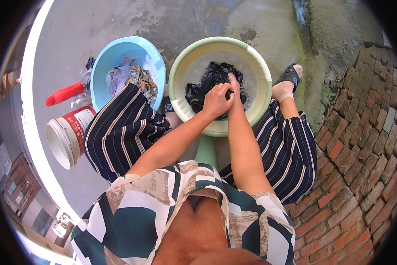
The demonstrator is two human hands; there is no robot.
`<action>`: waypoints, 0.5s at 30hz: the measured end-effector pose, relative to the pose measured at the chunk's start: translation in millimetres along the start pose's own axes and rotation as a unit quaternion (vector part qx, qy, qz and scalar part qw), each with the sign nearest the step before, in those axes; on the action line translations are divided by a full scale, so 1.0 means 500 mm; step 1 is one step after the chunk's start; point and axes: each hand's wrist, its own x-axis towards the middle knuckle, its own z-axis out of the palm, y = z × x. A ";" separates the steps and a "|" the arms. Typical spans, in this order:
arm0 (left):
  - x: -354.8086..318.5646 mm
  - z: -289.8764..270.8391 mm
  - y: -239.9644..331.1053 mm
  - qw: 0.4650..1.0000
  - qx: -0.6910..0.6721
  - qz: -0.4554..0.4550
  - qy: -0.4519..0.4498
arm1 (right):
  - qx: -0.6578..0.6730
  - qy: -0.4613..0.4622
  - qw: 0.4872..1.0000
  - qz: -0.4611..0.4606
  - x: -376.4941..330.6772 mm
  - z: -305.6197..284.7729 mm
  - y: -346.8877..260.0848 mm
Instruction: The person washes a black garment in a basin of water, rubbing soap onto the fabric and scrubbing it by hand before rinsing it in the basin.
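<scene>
A round cream basin with a pale green rim (177,95) stands between my feet, with water and a wet black cloth garment (218,76) in it. My left hand (218,100) is closed on a fold of the black cloth, its knuckles up. Against it, my right hand (235,86) is seen edge-on and grips the same cloth; most of its fingers are hidden. A small dark bit of the cloth shows between the two hands. The rest of the garment lies bunched in the water beyond them.
To the left stands a light blue basin (102,95) holding patterned and pale clothes (141,80). Beside it are a red-handled object (64,94) and a white-and-red bucket (61,143) tipped on its side. Concrete floor (96,22) lies ahead; brick paving (348,176) is at right.
</scene>
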 end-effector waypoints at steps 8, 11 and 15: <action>0.024 -0.104 0.002 0.977 0.058 -0.122 0.167 | 0.217 -0.093 0.972 -0.009 -0.287 0.090 -0.014; -0.014 -0.134 0.039 0.981 0.009 -0.074 0.177 | 0.215 -0.104 0.970 -0.036 -0.345 0.112 -0.037; -0.101 -0.128 0.107 0.995 0.024 0.010 0.100 | 0.183 -0.161 0.966 0.080 -0.330 0.065 -0.065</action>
